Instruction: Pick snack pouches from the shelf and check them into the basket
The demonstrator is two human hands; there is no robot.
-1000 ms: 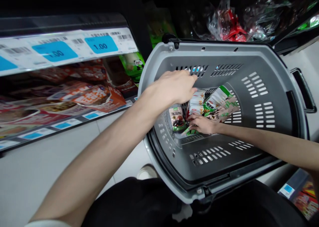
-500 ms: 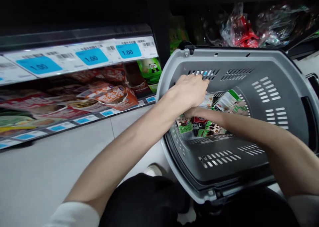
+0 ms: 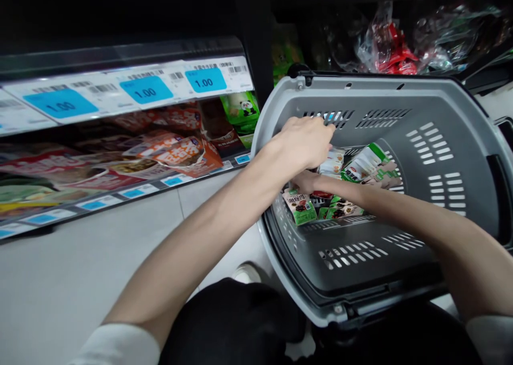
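Both my hands reach into a grey plastic shopping basket (image 3: pixel 404 92). My left hand (image 3: pixel 309 140) is curled downward near the far left wall, its fingertips mostly hidden; what it holds, if anything, does not show. A white snack packet (image 3: pixel 332 163) lies just beside it. Below the left wrist, my right hand (image 3: pixel 304 182) is closed at the top edge of a green and white snack packet (image 3: pixel 301 209), its fingers partly hidden. More small green and white packets (image 3: pixel 366 164) lie on the basket bottom, along with a partly covered red packet (image 3: pixel 321 195).
At left, a low shelf holds orange and red food bags (image 3: pixel 180 154) behind blue price labels (image 3: pixel 145 90). Clear plastic bags with red contents (image 3: pixel 395 49) lie on the shelf behind the basket. My shoe (image 3: pixel 246 273) stands on the pale tiled floor (image 3: pixel 132 253).
The green and white packet at my right hand has tilted and shifted slightly toward me. My right hand has moved slightly up and left; my left hand stays nearly in place.
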